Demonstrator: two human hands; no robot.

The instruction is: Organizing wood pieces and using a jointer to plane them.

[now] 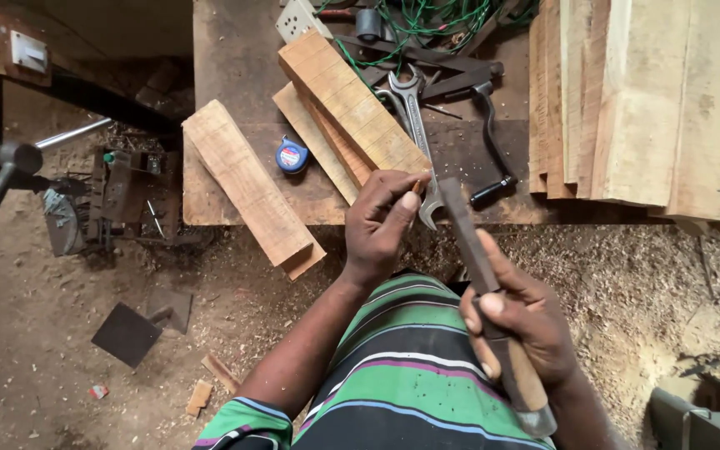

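Observation:
My right hand point(520, 321) grips the wooden handle of a dark metal file point(463, 229), whose blade points up toward the bench edge. My left hand point(381, 221) pinches a small thin object at the near end of a marked wooden block point(350, 104) lying diagonally on the workbench point(235, 50); what it pinches is too small to tell. The file's tip sits just right of my left fingers. A steel spanner point(414, 125) lies beside the block, its lower jaw next to my left thumb.
Another wooden block point(247, 187) overhangs the bench's near edge. A blue tape measure point(292, 155), a black crank handle point(493, 142) and green wire point(427, 21) lie on the bench. Sawn planks point(639, 100) stack at right. Sawdust covers the floor; a metal machine point(85, 200) stands left.

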